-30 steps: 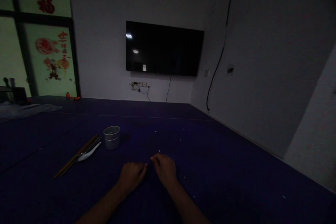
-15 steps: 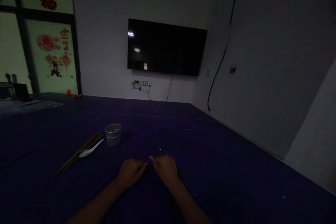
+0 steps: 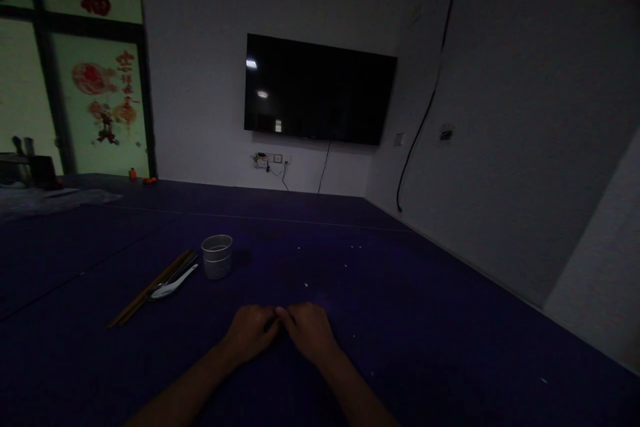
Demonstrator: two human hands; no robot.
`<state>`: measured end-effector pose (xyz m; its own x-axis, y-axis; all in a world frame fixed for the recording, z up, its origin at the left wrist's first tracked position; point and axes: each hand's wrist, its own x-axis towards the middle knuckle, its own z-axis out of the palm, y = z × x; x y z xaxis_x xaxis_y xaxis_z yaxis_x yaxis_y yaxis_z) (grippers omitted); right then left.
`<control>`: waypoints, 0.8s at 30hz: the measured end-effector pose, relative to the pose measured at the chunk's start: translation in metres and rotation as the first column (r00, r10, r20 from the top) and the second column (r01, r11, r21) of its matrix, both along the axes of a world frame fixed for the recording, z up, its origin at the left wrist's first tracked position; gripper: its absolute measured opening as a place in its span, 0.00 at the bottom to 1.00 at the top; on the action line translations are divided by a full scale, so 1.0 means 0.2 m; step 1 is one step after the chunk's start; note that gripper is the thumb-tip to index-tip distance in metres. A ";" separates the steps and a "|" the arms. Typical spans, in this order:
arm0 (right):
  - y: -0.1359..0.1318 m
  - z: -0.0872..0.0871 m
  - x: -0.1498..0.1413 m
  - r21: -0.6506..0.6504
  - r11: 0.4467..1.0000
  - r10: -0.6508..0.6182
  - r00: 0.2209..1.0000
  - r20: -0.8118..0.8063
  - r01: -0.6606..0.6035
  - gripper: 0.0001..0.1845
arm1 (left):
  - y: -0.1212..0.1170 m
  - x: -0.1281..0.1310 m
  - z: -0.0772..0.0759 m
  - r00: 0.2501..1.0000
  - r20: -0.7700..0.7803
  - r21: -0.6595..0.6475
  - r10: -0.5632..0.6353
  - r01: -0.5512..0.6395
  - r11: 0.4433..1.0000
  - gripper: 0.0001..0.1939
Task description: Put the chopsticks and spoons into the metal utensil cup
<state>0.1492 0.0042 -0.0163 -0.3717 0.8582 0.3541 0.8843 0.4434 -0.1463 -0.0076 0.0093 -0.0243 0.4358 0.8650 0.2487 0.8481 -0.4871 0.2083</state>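
My left hand (image 3: 251, 331) rests low in the middle of the purple tabletop (image 3: 430, 333), its fingers curled under and closed. Beside it lies my right hand (image 3: 309, 330), also closed, with its thumb meeting the left hand around the left thumb and knuckles. No object shows in either hand. Ahead and to the left of my hands stands an upright grey metal cup (image 3: 217, 260). Left of the cup, a white spoon (image 3: 173, 283) lies beside a pair of brown chopsticks (image 3: 145, 293) and some darker metal utensils (image 3: 181, 268), whose kind is hard to tell in the dim light.
Small white scraps (image 3: 306, 285) are scattered over the tabletop. Clear plastic wrap (image 3: 75, 199) and a dark holder (image 3: 43, 172) sit at the far left. Small orange items (image 3: 133, 174) stand near the door. A television (image 3: 320, 90) hangs above wall sockets (image 3: 274, 159); a black cable (image 3: 417, 130) runs down the right wall.
My hands have come together; the right thumb now touches the left hand, where a small gap was before. The cup and utensils stay where they were.
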 end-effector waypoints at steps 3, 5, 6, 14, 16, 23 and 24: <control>-0.01 0.00 0.00 0.014 1.000 0.002 1.000 0.007 -0.003 0.29 | 0.00 0.00 0.00 1.000 0.000 0.003 -0.006 0.006 1.000 0.14; -0.01 0.00 0.00 0.017 1.000 0.004 1.000 0.012 -0.004 0.28 | 0.00 0.00 0.00 1.000 -0.003 0.010 -0.004 0.004 1.000 0.14; 0.00 0.00 0.00 0.015 1.000 0.007 1.000 0.014 -0.007 0.27 | 0.00 0.00 0.00 1.000 -0.002 0.015 -0.002 0.002 1.000 0.14; 0.01 -0.01 0.00 -0.002 0.999 0.047 0.999 0.021 -0.047 0.27 | 0.00 0.00 -0.01 1.000 0.006 0.065 0.005 -0.005 0.998 0.15; 0.01 -0.02 0.00 0.004 0.998 0.058 0.998 0.025 -0.058 0.27 | 0.00 0.00 -0.02 1.000 0.005 0.085 0.007 -0.007 0.996 0.15; 0.02 -0.02 0.01 0.016 0.998 0.060 0.998 0.007 -0.060 0.27 | 0.05 -0.05 -0.04 1.000 0.013 0.278 0.026 -0.029 0.960 0.13; 0.02 -0.02 0.02 0.017 0.999 0.044 0.999 0.010 -0.044 0.27 | 0.07 -0.08 -0.03 0.998 0.039 0.351 0.043 -0.054 0.935 0.14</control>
